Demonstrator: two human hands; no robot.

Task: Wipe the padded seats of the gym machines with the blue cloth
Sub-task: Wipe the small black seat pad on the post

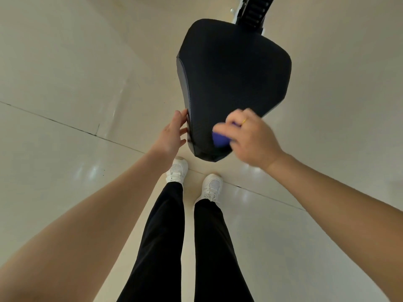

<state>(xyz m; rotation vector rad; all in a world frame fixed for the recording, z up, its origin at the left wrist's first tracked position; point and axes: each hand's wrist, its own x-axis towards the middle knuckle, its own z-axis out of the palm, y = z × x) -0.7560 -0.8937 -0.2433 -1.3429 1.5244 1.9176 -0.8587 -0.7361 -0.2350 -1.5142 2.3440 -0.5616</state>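
Your right hand (250, 138) curls around the cloth (220, 141) mid-frame on the seat (235, 73); left hand (172, 134) fingers, straight, touch its edge.

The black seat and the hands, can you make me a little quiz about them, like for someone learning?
1. True or false: the left hand holds the blue cloth.
2. Which part of the black seat is the cloth on? A) the wide far end B) the narrow near end
3. Fill in: the left hand's fingers touch the seat's ___ edge.

Key: 1 false, the right hand holds it. 2 B. 3 left.
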